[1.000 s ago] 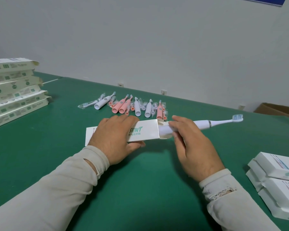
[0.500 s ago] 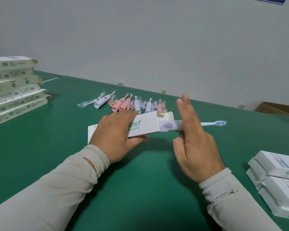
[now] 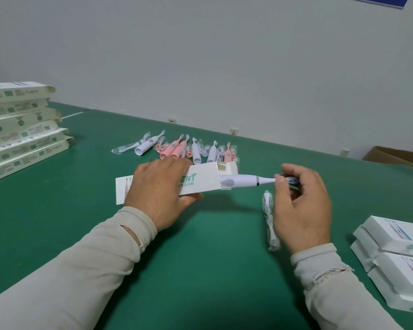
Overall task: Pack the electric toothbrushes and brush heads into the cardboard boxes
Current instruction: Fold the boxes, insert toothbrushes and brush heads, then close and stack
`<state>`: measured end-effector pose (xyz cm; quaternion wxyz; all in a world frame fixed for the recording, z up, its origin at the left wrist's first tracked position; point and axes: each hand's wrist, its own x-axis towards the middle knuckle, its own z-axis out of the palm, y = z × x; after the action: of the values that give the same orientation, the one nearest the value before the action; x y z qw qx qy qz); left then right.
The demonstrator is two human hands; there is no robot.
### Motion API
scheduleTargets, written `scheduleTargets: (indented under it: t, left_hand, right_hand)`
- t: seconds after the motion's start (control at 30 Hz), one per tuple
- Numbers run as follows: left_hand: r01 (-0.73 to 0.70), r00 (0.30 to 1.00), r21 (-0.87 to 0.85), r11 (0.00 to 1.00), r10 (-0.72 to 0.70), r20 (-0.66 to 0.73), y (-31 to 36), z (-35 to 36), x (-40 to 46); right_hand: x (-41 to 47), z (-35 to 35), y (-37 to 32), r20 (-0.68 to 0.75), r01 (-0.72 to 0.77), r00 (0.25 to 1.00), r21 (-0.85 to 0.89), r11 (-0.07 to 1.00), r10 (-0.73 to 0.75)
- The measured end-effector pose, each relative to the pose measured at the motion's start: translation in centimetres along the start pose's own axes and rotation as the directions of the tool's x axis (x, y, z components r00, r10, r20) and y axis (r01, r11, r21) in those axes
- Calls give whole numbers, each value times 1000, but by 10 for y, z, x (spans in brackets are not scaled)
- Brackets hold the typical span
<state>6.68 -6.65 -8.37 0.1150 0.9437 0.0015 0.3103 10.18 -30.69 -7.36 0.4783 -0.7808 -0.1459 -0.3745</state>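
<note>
My left hand (image 3: 160, 189) grips a long white cardboard box (image 3: 200, 181) with green lettering, held just above the green table (image 3: 200, 270). A white electric toothbrush (image 3: 243, 181) sticks out of the box's open right end, its handle partly inside. My right hand (image 3: 301, 206) pinches the brush end of that toothbrush between thumb and fingers. A bagged white brush head (image 3: 268, 210) hangs under my right palm, partly hidden by it. Behind the box lies a row of pink and white toothbrushes and bagged brush heads (image 3: 188, 148).
A stack of long flat cream boxes (image 3: 19, 129) stands at the far left. White closed boxes (image 3: 396, 258) are piled at the right edge. A brown carton (image 3: 396, 156) sits beyond the table's far right. A grey wall rises behind the table.
The toothbrush has slid further into the box. My right hand moved from the handle, opened beside it, and now pinches the brush tip. A bagged brush head has come into view under it.
</note>
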Motion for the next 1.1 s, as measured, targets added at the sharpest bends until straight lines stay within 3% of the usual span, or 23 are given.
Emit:
scheduleTargets:
  t: [0.23, 0.33, 0.43, 0.63, 0.9, 1.03, 1.1]
  left_hand:
    - [-42, 997, -7, 999, 43, 58, -1, 5, -1]
    - [-12, 998, 4, 1000, 12, 61, -3, 3, 0]
    - [-10, 998, 13, 1000, 9, 61, -3, 4, 0]
    - [-76, 993, -33, 997, 78, 86, 2, 6, -2]
    - [-85, 992, -54, 995, 90, 89, 2, 6, -1]
    - [-121, 988, -71, 990, 127, 86, 5, 6, -2]
    - [-129, 986, -88, 988, 137, 94, 4, 5, -2]
  right_hand:
    - [-14, 10, -1, 349, 61, 935, 10, 998, -61]
    - [-12, 8, 2, 357, -35, 934, 59, 998, 12]
    - [-9, 4, 3, 305, -8, 952, 38, 999, -4]
    - [-13, 7, 0, 373, 235, 904, -30, 972, -207]
    - [-16, 9, 2, 474, -117, 880, 167, 979, 24]
    - [-21, 19, -4, 607, -466, 767, 309, 829, 205]
    - [-19, 20, -6, 585, -535, 767, 356, 766, 264]
